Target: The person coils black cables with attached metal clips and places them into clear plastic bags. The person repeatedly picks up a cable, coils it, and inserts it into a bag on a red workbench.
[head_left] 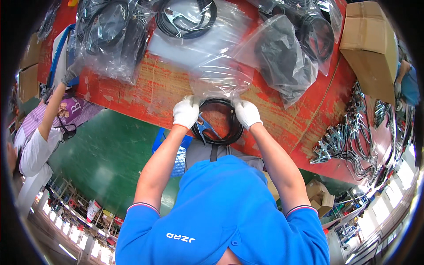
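Note:
Both my hands wear white knitted gloves at the near edge of the red worn table. Between them lies a coil of black cable [239, 132] with a metal ground clamp [204, 126] inside the ring, its handles bluish. A clear plastic bag [221, 81] stretches flat just beyond the coil. My left hand [186, 111], fingers closed, pinches the bag's near left corner beside the coil. Its near right corner is in my closed right hand [246, 113]. The fingertips are partly hidden, and the coil's far edge meets the bag's mouth.
Ahead lie a stack of clear bags [176, 51] and another cable coil [213, 20] with a clamp. Bagged coils [108, 39] sit far left, more bags [287, 57] far right. A cardboard box [369, 48] and piled clamps [340, 137] stand right. A co-worker's gloved hand [70, 75] is left.

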The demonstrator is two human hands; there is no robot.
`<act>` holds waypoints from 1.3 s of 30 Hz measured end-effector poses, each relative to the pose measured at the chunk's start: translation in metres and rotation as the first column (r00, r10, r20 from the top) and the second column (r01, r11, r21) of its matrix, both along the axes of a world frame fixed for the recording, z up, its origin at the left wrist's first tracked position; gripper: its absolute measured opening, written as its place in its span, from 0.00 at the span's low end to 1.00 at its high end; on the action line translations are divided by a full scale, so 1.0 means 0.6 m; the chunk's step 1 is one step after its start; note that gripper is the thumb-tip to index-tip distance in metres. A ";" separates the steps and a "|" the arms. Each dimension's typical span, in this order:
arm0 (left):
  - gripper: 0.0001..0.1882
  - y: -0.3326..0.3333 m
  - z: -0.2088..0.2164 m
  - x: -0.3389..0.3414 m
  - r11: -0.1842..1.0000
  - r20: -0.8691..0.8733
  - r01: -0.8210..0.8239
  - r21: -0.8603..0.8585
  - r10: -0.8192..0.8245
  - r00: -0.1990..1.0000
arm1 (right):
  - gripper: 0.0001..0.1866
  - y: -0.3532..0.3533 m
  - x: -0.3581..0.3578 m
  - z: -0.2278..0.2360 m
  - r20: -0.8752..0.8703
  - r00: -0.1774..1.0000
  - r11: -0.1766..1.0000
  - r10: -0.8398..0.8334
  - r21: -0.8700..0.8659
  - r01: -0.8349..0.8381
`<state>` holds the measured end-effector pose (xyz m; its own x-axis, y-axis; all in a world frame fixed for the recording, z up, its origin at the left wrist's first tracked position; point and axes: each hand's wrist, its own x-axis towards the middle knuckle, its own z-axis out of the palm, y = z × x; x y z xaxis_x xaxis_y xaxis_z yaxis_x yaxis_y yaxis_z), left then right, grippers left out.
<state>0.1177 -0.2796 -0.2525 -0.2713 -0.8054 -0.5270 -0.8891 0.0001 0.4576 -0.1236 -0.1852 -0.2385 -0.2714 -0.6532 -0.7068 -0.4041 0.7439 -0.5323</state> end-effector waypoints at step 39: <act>0.21 0.139 -0.033 0.044 0.881 -0.131 -0.303 -0.363 0.274 0.953 | 0.16 0.098 0.064 -0.063 -0.265 0.869 0.793 -0.418 -0.572 0.207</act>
<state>0.1444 -0.1960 -0.2721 -0.0231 -0.9872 -0.1576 -0.8397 -0.0664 0.5389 -0.0854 -0.1266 -0.2764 -0.6885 -0.7179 -0.1028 -0.4363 0.5232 -0.7320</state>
